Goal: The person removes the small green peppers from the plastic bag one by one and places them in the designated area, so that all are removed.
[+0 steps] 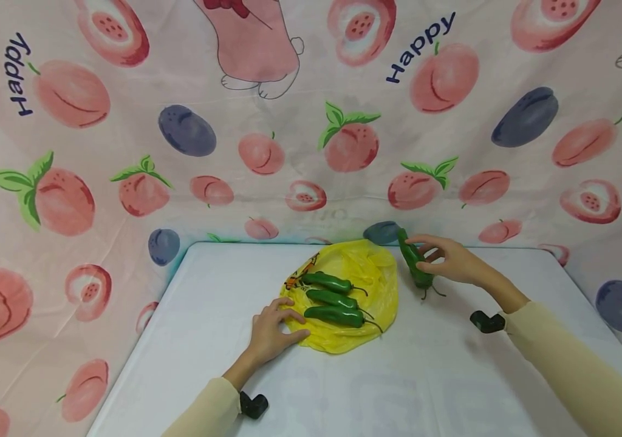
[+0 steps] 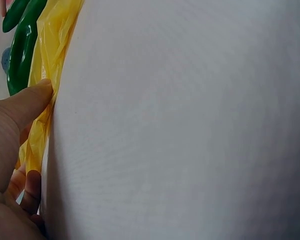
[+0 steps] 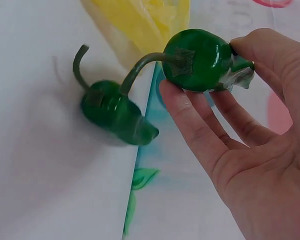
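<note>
My right hand (image 1: pixel 450 261) holds a green chili pepper (image 3: pixel 197 62) between thumb and fingers, its curved stem towards the wrist camera. A second green pepper (image 3: pixel 112 112) shows beside the held one in the right wrist view; whether it touches the table is unclear. My left hand (image 1: pixel 273 331) grips the near left edge of a yellow plastic bag (image 1: pixel 379 267), with the thumb (image 2: pixel 37 97) on the plastic. On the bag lie three green peppers, the far one (image 1: pixel 326 281), the middle one (image 1: pixel 331 298) and the near one (image 1: pixel 335 315), their stems pointing right.
A white table (image 1: pixel 223 285) carries the bag and reaches back to a fruit-printed cloth (image 1: pixel 289 121). The table's far edge runs just behind the bag and my right hand. Small black devices (image 1: pixel 487 321) are worn at both wrists.
</note>
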Demonstrator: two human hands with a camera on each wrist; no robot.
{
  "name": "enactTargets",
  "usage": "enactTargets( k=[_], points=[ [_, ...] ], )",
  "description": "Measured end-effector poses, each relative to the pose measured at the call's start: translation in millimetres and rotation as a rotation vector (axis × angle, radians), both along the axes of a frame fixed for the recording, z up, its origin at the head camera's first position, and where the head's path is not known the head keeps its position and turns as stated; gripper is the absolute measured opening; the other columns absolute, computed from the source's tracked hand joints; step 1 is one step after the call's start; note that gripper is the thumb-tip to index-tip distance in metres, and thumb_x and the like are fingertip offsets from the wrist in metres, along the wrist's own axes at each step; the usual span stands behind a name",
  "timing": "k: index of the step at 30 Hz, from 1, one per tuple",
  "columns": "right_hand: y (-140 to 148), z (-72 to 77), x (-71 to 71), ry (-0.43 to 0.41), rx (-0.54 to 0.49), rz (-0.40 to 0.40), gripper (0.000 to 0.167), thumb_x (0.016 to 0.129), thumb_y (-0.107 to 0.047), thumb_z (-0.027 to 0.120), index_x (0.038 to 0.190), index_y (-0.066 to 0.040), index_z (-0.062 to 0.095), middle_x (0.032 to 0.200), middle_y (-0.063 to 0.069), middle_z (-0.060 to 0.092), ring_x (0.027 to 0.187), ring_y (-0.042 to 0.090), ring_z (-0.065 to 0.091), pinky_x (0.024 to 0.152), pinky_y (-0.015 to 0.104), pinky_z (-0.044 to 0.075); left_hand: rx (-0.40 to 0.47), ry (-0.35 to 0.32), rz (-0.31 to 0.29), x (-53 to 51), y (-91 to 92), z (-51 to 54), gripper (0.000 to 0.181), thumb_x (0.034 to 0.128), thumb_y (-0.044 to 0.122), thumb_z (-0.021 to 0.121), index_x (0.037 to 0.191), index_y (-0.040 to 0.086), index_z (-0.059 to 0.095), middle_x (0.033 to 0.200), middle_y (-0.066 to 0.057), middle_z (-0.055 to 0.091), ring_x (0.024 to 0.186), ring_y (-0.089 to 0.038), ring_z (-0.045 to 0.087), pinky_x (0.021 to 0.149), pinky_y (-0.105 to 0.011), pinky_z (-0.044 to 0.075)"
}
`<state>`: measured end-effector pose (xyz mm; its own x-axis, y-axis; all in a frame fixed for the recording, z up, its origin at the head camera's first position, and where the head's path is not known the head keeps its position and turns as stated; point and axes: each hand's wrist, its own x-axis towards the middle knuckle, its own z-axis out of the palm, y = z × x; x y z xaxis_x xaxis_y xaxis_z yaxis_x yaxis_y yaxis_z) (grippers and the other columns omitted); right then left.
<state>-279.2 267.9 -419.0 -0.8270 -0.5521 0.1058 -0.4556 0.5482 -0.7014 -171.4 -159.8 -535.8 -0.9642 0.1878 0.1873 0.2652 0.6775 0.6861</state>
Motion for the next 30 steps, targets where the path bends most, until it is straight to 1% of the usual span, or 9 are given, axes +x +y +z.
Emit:
enactTargets(
  k=[3, 6, 9, 11, 14, 18, 23, 26, 30],
  points=[
    [8, 0.0, 2.4, 0.0, 0.002, -0.017, 0.053, 0.096, -0.01, 0.073, 0.145, -0.005, 0.054, 0.123, 0.02, 0.064, 0.102, 0.034, 0.067, 0.082, 0.045, 0.058, -0.003, 0.003, 0.001, 0.3, 0.2, -0.4, 0.017, 0.0818, 0.035, 0.088, 0.093, 0.027, 0.077, 0.135, -0.006, 0.06, 0.121, -0.032, 0.054, 0.081, -0.043, 0.027],
    [17, -0.8, 5.0, -0.001, 0.007, -0.036, 0.053, 0.096, -0.011, 0.074, 0.145, -0.007, 0.054, 0.127, 0.019, 0.063, 0.103, 0.034, 0.067, 0.08, 0.039, 0.057, -0.005, 0.003, 0.0, 0.3, 0.4, -0.8, 0.017, 0.082, 0.035, 0.088, 0.093, 0.027, 0.077, 0.135, -0.006, 0.06, 0.12, -0.032, 0.054, 0.081, -0.043, 0.028],
    [26, -2.7, 6.7, -0.003, 0.02, -0.065, 0.054, 0.096, -0.012, 0.074, 0.146, -0.01, 0.055, 0.13, 0.019, 0.061, 0.104, 0.035, 0.066, 0.08, 0.037, 0.056, -0.007, 0.002, 0.003, -0.2, 0.5, -1.6, 0.017, 0.082, 0.036, 0.088, 0.093, 0.027, 0.077, 0.135, -0.006, 0.059, 0.12, -0.031, 0.054, 0.081, -0.044, 0.028],
    [32, -3.2, 8.4, -0.003, 0.028, -0.083, 0.054, 0.096, -0.013, 0.074, 0.146, -0.011, 0.054, 0.13, 0.019, 0.061, 0.106, 0.036, 0.066, 0.081, 0.041, 0.056, -0.008, 0.004, 0.004, -0.9, 0.3, -2.4, 0.018, 0.0819, 0.036, 0.088, 0.093, 0.027, 0.077, 0.135, -0.006, 0.06, 0.119, -0.031, 0.054, 0.081, -0.044, 0.028],
    [40, -4.0, 10.3, -0.005, 0.041, -0.111, 0.054, 0.096, -0.016, 0.074, 0.146, -0.012, 0.055, 0.127, 0.019, 0.062, 0.106, 0.037, 0.066, 0.081, 0.043, 0.056, -0.009, 0.003, 0.006, -1.5, 0.0, -3.0, 0.018, 0.0819, 0.037, 0.088, 0.093, 0.027, 0.077, 0.135, -0.005, 0.059, 0.119, -0.031, 0.054, 0.081, -0.044, 0.028],
    [48, -4.3, 13.9, -0.013, 0.05, -0.139, 0.056, 0.096, -0.018, 0.075, 0.147, -0.012, 0.054, 0.124, 0.02, 0.063, 0.105, 0.038, 0.067, 0.078, 0.045, 0.056, -0.005, 0.002, 0.007, -0.4, -0.4, -1.7, 0.018, 0.0819, 0.036, 0.088, 0.093, 0.027, 0.077, 0.135, -0.006, 0.059, 0.119, -0.031, 0.054, 0.081, -0.044, 0.028],
    [54, -5.7, 17.2, -0.021, 0.064, -0.162, 0.058, 0.096, -0.02, 0.075, 0.148, -0.012, 0.052, 0.124, 0.021, 0.064, 0.107, 0.039, 0.066, 0.078, 0.048, 0.056, -0.003, 0.001, 0.009, 0.8, -0.7, -0.8, 0.018, 0.0815, 0.036, 0.088, 0.093, 0.028, 0.077, 0.135, -0.005, 0.059, 0.119, -0.031, 0.054, 0.082, -0.044, 0.029],
    [57, -6.2, 19.4, -0.025, 0.061, -0.169, 0.057, 0.096, -0.02, 0.075, 0.148, -0.013, 0.052, 0.124, 0.02, 0.064, 0.107, 0.039, 0.066, 0.078, 0.047, 0.056, -0.003, 0.003, 0.008, 0.5, -0.4, -0.8, 0.017, 0.0818, 0.036, 0.088, 0.093, 0.028, 0.077, 0.135, -0.005, 0.059, 0.119, -0.031, 0.054, 0.082, -0.044, 0.029],
    [59, -7.2, 21.1, -0.03, 0.051, -0.171, 0.057, 0.096, -0.019, 0.075, 0.148, -0.012, 0.052, 0.123, 0.02, 0.064, 0.107, 0.038, 0.066, 0.076, 0.041, 0.056, -0.001, 0.0, 0.008, 0.3, 0.3, -0.9, 0.017, 0.0821, 0.036, 0.088, 0.093, 0.028, 0.077, 0.135, -0.005, 0.059, 0.119, -0.031, 0.054, 0.081, -0.044, 0.028]
  ],
)
